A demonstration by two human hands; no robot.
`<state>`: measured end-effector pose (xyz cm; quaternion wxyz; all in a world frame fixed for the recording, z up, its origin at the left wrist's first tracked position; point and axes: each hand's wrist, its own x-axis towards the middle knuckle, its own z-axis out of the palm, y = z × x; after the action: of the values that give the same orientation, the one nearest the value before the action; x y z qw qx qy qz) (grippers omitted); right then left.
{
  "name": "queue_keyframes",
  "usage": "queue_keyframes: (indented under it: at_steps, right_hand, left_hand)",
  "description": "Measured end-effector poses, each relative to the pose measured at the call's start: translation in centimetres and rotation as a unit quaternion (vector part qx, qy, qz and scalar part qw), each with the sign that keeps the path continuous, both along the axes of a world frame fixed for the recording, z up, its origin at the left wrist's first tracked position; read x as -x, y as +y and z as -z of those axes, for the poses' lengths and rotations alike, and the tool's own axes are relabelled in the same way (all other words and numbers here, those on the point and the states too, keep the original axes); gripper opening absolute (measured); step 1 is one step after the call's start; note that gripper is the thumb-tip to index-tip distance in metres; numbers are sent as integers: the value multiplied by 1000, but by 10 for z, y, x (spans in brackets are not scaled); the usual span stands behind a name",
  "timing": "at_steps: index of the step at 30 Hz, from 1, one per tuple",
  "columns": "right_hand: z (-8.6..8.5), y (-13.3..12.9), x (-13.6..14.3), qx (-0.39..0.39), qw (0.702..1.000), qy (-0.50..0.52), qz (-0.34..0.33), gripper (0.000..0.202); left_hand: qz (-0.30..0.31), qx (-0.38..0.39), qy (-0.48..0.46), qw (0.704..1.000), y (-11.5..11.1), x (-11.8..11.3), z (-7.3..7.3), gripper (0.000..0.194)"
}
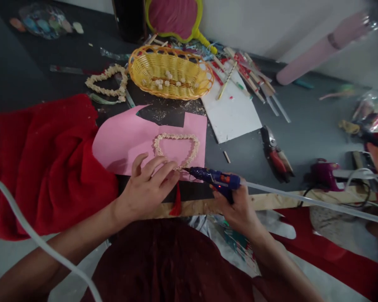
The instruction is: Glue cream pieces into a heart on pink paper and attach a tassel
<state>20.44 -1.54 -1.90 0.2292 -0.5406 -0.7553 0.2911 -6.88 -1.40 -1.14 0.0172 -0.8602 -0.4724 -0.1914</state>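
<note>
My right hand (234, 205) is wrapped around a dark blue glue gun (214, 176) with a long clear glue stick (302, 199) running out of its back. The gun's nozzle points left, to the lower edge of a ring of small cream pieces (197, 147), which lies on pink paper (126, 138). At that same lower edge are the thumb and index finger of my left hand (148, 186), closed on the ring, its other fingers raised and apart. My fingers cover the ring's lower left part. A red tassel (176, 201) hangs below, over the table's wooden edge.
Behind the paper stands a yellow woven basket (170, 90) with several cream pieces inside. A similar cream ring (108, 90) lies left of it. Red cloth (50, 167) covers the left side. To the right are white board (236, 121), pruning shears (275, 155) and a pink bottle (315, 58).
</note>
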Motion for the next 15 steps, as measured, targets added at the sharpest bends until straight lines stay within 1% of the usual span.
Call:
queue_keyframes:
  at_steps: [3, 7, 11, 15]
  right_hand:
    - [2, 2, 1, 4, 1000, 3, -7, 42]
    - [2, 4, 2, 16, 1000, 3, -3, 40]
    - [2, 3, 1, 34, 999, 3, 4, 41]
    - [-1, 5, 1, 19, 1000, 7, 2, 40]
  left_hand:
    - [-9, -11, 20, 1000, 0, -2, 0, 30]
    - [-8, -27, 43, 999, 3, -3, 0, 24]
    - [-7, -25, 47, 999, 4, -4, 1, 29]
    - [-13, -29, 44, 999, 4, -5, 2, 28]
